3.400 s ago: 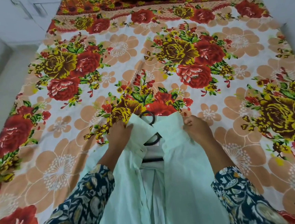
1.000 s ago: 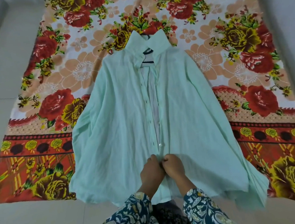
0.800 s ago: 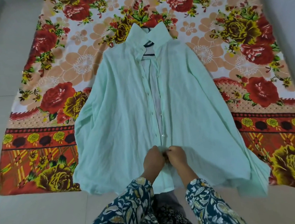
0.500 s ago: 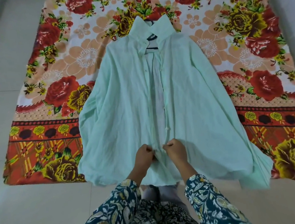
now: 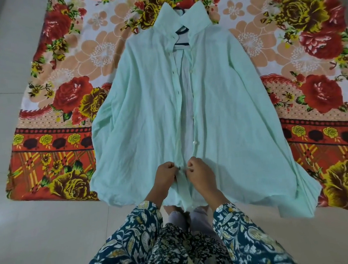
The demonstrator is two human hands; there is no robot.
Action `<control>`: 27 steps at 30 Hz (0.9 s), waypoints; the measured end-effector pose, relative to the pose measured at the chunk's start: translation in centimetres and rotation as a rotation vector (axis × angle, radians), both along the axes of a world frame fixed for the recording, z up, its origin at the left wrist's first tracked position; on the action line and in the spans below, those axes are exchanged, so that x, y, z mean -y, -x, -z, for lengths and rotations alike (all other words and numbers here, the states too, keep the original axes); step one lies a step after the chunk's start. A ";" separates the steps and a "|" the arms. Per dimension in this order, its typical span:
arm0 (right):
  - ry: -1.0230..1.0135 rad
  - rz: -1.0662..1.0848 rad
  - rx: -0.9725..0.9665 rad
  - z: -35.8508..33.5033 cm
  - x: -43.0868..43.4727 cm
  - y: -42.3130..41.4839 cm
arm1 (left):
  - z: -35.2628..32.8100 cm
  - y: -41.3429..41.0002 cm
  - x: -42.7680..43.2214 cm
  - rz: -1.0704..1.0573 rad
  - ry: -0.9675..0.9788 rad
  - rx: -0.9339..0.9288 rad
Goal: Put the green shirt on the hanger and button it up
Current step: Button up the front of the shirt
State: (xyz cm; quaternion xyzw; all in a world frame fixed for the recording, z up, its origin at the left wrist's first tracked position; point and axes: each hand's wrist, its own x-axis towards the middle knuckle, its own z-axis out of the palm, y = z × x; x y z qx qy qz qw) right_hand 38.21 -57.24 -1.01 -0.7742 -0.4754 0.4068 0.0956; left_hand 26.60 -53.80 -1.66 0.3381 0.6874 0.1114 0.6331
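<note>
Green shirt (image 5: 146, 113) is lying spread on the floral sheet (image 5: 61, 99), hanger (image 5: 182, 43) showing at its collar and hem spilling over the near edge. Left hand (image 5: 165, 174) and right hand (image 5: 199, 171) are pinching its two front edges low down.

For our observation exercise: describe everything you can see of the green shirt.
The green shirt is pale mint, thin and creased, with a collar and long sleeves. It lies front up on the floral sheet. A dark hanger shows at the neck. One front edge carries white buttons. The front gapes open from the collar down to where the left hand and right hand pinch its edges, near the hem.
</note>
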 end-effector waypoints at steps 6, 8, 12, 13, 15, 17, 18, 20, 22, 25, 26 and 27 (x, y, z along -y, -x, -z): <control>0.022 0.138 -0.024 0.4 -0.7 -0.3 | -0.4 -0.3 0.1 -0.008 0.000 0.032; 0.044 0.322 -0.232 0.1 -0.7 -0.6 | -0.7 -0.5 0.1 0.000 -0.008 0.062; 0.045 0.430 -0.353 -0.6 -0.8 -0.4 | -1.8 -1.0 0.2 0.069 -0.063 0.058; 0.043 0.432 -0.347 -0.7 -0.8 -0.3 | -2.0 -1.0 0.3 0.076 -0.083 0.047; 0.033 0.391 -0.307 -0.8 -0.7 -0.2 | -2.3 -1.0 0.5 0.079 -0.117 0.028; 0.013 0.353 -0.272 -0.9 -0.6 -0.1 | -2.5 -0.8 0.8 0.066 -0.137 0.024; 0.006 0.353 -0.277 -1.0 -0.5 -0.1 | -2.6 -0.7 0.9 0.062 -0.135 0.035; -0.001 0.386 -0.322 -1.2 -0.4 -0.2 | -2.8 -0.7 1.2 0.043 -0.111 0.088; 0.004 0.432 -0.368 -1.3 -0.4 -0.4 | -2.9 -0.7 1.3 -0.058 -0.035 0.181; 0.011 0.471 -0.386 -1.4 -0.2 -0.7 | -2.9 -0.7 1.0 -0.138 0.038 0.270; 0.011 0.470 -0.375 -1.4 -0.1 -0.8 | -2.9 -0.8 0.9 -0.111 0.035 0.262; 0.010 0.466 -0.361 -1.4 -0.1 -0.8 | -3.0 -1.0 0.8 -0.069 0.026 0.242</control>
